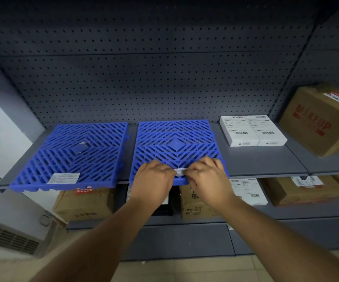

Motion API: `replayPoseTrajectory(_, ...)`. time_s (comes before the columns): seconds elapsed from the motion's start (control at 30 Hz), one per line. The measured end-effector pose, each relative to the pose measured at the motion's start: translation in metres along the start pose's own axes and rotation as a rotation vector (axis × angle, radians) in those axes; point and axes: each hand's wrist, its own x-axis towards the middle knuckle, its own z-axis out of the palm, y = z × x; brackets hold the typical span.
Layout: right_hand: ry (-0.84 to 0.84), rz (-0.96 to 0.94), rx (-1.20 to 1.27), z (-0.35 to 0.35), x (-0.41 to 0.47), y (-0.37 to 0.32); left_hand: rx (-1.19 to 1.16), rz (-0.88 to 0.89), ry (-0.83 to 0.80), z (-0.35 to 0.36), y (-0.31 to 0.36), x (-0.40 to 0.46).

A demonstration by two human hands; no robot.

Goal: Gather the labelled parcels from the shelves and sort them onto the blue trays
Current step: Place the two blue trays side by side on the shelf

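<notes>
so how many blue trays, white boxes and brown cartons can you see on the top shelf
blue trays: 2, left and right
white boxes: 2, side by side
brown cartons: 1
total: 5

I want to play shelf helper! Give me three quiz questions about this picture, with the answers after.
1. How many blue trays sit on the upper shelf?
2. True or false: a parcel already lies on the left blue tray.
3. Which tray are both hands working at: A) the left one, B) the right blue tray?

Key:
1. Two.
2. False; it carries only a white label.
3. B; the left hand and right hand pinch a small label at its front edge.
</notes>
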Motion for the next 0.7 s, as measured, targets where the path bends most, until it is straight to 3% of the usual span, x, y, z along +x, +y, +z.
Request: replayPoseTrajectory(0.7, -0.015, 0.053, 0.015, 0.0027, -0.0068, 0.0004, -0.116, -0.068, 0.024, 0.0037, 0.0002, -0.0109)
